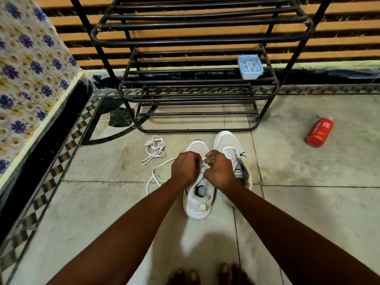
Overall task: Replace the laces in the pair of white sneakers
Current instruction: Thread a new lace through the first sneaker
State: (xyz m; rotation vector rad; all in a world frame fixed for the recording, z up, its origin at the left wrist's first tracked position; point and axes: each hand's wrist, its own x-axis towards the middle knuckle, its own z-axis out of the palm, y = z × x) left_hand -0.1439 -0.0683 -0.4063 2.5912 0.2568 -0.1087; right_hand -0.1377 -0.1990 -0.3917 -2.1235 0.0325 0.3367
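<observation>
Hands were seen closed over the throat of the left sneaker [196, 199]: left hand [185, 168] and right hand [221, 172], both with fingers curled, apparently pinching a white lace [156, 177] between them, though the pinch itself was hidden. From the grip, slack trailed off to the left across the floor. A second lace [154, 151] lay coiled further out on that side. The right sneaker [228, 145] stood just beside the right hand. The lace was judged best kept flat and untwisted, pulled evenly through each eyelet.
</observation>
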